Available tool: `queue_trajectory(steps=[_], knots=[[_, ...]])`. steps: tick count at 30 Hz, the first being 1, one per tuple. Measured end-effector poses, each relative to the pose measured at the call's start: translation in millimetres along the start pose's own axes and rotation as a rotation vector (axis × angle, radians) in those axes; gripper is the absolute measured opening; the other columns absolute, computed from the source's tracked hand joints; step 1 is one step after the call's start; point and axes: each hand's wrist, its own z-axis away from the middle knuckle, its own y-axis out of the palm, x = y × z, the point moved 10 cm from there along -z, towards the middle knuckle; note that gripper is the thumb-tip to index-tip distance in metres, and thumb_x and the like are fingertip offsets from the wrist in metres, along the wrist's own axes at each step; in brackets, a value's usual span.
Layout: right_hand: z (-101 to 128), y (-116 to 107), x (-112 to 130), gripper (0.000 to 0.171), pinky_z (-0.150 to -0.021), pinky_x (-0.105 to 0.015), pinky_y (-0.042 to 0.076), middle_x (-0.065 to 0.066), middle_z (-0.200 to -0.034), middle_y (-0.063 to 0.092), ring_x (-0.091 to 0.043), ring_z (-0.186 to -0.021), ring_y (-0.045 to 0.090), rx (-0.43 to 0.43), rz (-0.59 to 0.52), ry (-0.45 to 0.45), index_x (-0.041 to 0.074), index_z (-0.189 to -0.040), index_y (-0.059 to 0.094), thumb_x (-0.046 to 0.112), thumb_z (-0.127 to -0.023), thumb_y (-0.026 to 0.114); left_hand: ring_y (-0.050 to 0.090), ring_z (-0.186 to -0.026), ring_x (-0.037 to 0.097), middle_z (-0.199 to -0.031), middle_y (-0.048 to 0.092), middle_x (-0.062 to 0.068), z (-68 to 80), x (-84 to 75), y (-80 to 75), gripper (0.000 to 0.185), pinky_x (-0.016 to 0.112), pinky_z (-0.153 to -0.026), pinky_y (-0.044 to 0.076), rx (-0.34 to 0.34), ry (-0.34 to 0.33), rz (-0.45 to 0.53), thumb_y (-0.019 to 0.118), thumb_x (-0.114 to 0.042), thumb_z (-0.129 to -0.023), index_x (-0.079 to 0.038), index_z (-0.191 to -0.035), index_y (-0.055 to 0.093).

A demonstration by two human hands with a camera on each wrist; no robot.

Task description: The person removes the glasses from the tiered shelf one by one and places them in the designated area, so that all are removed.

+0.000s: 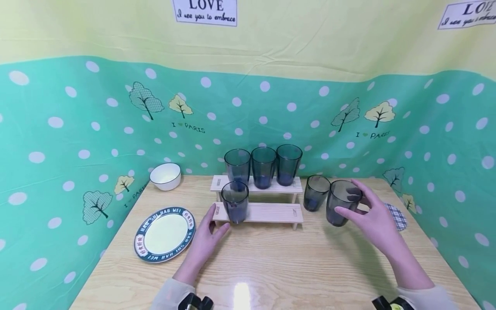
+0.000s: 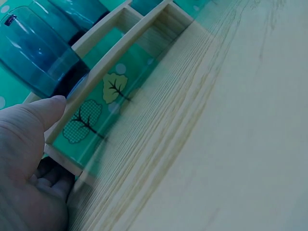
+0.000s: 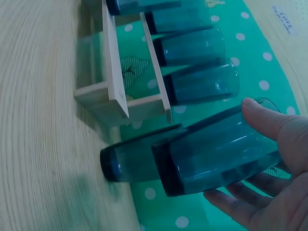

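Note:
A two-tier wooden rack (image 1: 263, 212) stands mid-table. Three dark tinted glasses (image 1: 263, 167) stand on its upper tier, and one glass (image 1: 235, 201) stands at the left end of the lower tier. My left hand (image 1: 218, 219) rests against that left end, its thumb (image 2: 50, 103) touching the shelf edge just below the glass (image 2: 38, 53). To the right of the rack, my right hand (image 1: 350, 200) grips another glass (image 1: 341, 206) by its side. In the right wrist view this glass (image 3: 216, 154) is between thumb and fingers. One more glass (image 1: 315, 192) stands on the table beside it.
A white bowl (image 1: 165, 175) sits at the back left and a rimmed plate (image 1: 164, 234) at the front left. A checked coaster (image 1: 398, 216) lies behind my right hand. A green dotted backdrop (image 1: 77, 142) walls in the wooden table (image 1: 279, 267) on three sides.

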Motion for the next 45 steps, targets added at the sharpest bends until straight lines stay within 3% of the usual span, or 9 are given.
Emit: queue_trajectory(steps=[3,6,9,12,29,45], knots=[[-2,-6,-5,0.104,-0.082,-0.006,0.055,-0.022,-0.154,0.057,-0.053,-0.141,0.054,-0.021,0.035,0.008,0.022,-0.177,0.027,0.042,-0.096,0.090,0.034,-0.160,0.042,-0.180,0.022,0.022,0.0,-0.2,0.2,0.096,0.049,-0.129,0.036,0.000,0.003,-0.004,0.080,-0.033,-0.104,-0.007,-0.176,0.021],[-4,-10,-11,0.106,-0.087,-0.028,0.061,-0.023,-0.155,0.057,-0.055,-0.139,0.054,-0.039,0.083,0.033,0.024,-0.178,0.025,0.047,-0.096,0.088,0.034,-0.161,0.042,-0.180,0.022,0.022,0.0,-0.8,0.2,0.097,0.049,-0.130,0.036,0.000,0.000,-0.004,0.080,-0.033,-0.104,-0.006,-0.176,0.021],[-7,-11,-18,0.107,-0.093,-0.055,0.059,-0.024,-0.155,0.058,-0.055,-0.140,0.052,-0.052,0.105,0.051,0.023,-0.178,0.023,0.051,-0.097,0.086,0.034,-0.161,0.041,-0.180,0.022,0.022,0.0,-1.6,-0.1,0.096,0.048,-0.130,0.036,0.000,-0.005,-0.001,0.080,-0.032,-0.104,-0.007,-0.176,0.021],[-12,-11,-26,0.109,-0.098,-0.067,0.054,-0.025,-0.155,0.058,-0.055,-0.141,0.051,-0.066,0.100,0.062,0.018,-0.178,0.021,0.051,-0.097,0.086,0.034,-0.161,0.041,-0.180,0.022,0.022,0.0,-1.9,-0.2,0.097,0.048,-0.130,0.036,-0.001,-0.006,0.001,0.080,-0.032,-0.104,-0.007,-0.176,0.021],[-42,-2,-76,0.115,-0.109,-0.076,0.048,-0.036,-0.163,0.044,-0.059,-0.144,0.045,-0.095,0.077,0.159,0.012,-0.178,0.015,0.056,-0.097,0.083,0.035,-0.160,0.042,-0.179,0.023,0.023,-0.1,0.0,-0.7,0.098,0.047,-0.129,0.037,-0.002,-0.011,-0.002,0.081,-0.033,-0.103,-0.009,-0.177,0.021],[-57,12,-94,0.110,-0.109,-0.072,0.051,-0.034,-0.172,0.033,-0.059,-0.148,0.043,-0.118,0.053,0.173,0.014,-0.178,0.017,0.052,-0.099,0.083,0.037,-0.159,0.043,-0.179,0.024,0.024,1.0,-1.9,0.0,0.097,0.048,-0.129,0.037,-0.007,-0.004,0.008,0.081,-0.031,-0.103,-0.006,-0.176,0.022]])
